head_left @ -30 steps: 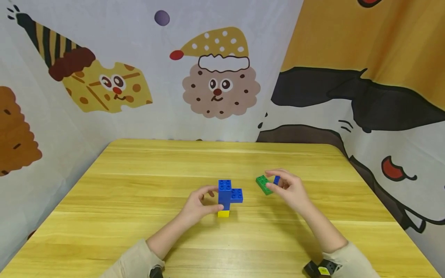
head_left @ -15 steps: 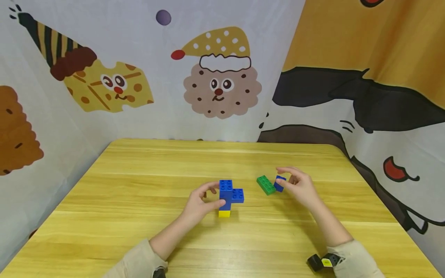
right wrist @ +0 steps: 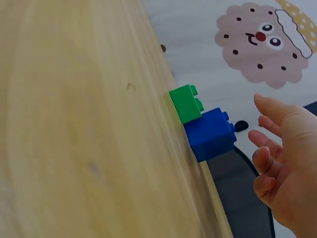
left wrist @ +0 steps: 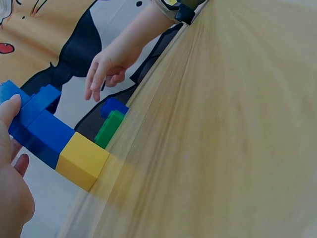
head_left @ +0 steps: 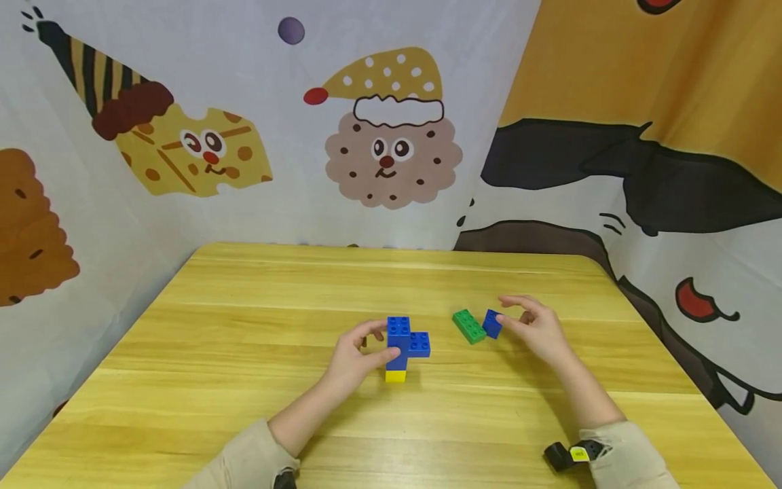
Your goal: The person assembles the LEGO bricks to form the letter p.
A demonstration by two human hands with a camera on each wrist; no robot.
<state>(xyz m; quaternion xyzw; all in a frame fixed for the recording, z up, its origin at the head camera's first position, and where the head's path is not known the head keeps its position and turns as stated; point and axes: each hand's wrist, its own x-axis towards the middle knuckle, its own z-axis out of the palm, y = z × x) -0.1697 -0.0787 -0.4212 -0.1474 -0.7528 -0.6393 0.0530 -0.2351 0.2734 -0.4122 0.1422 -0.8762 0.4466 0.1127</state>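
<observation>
- Left hand [head_left: 356, 360]: holds the tower [head_left: 399, 337] between thumb and fingers, gap set to the tower's width.
- Tower location: upright near the middle of the table [head_left: 244, 326], its base on the surface.
- Done: the yellow brick [head_left: 396, 376] forms the base; blue bricks are stacked above it; a blue side brick [head_left: 419, 344] juts out toward the right hand's side, below the top.
- Not done: the green brick [head_left: 468, 327] and the loose blue brick [head_left: 491, 324] lie on the table to the right of the tower, apart from it, studs up. They sit close together, seemingly touching at a corner.
- Right hand [head_left: 540, 331]: thumb and fingers well spread, nothing held; positioned just beside the loose blue brick. The right wrist view shows a gap between them.
- Progress (judgement): assembly partly complete; two bricks in view are unjoined. The final form cannot be determined.
</observation>
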